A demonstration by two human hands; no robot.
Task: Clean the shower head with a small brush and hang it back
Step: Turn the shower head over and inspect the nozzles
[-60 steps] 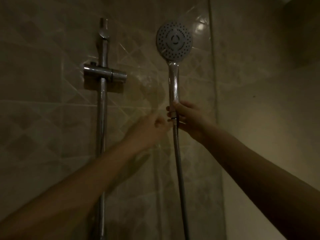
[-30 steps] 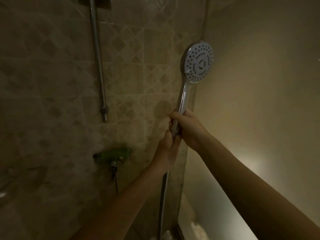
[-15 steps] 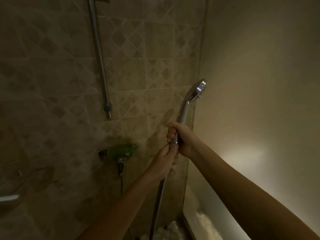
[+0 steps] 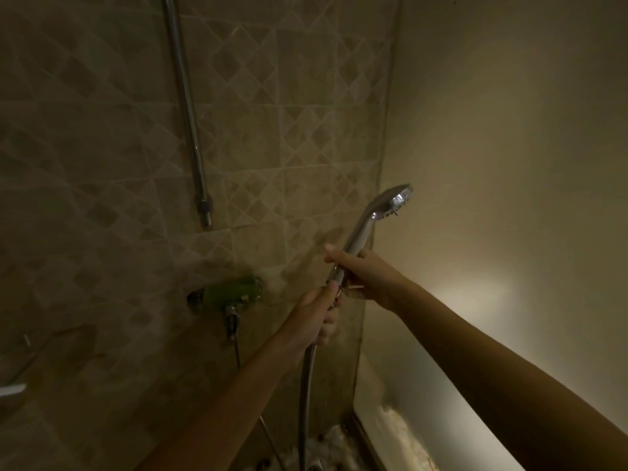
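Here your right hand (image 4: 368, 277) is closed round the lower handle of the shower head (image 4: 372, 219), with one finger stretched straight out to the left across the handle. The shower head rises up and to the right from this hand, tilted, its spray face turned rightward toward the plain wall (image 4: 509, 130). Just below, touching the right hand, your left hand (image 4: 314, 316) is curled tight round the top of the hose (image 4: 306, 385), which hangs straight down from the fist. Left of the left hand, a green tap (image 4: 234, 290) sits on the tiled wall (image 4: 102, 164). Above and left of both hands, well apart, runs the metal rail (image 4: 188, 107).
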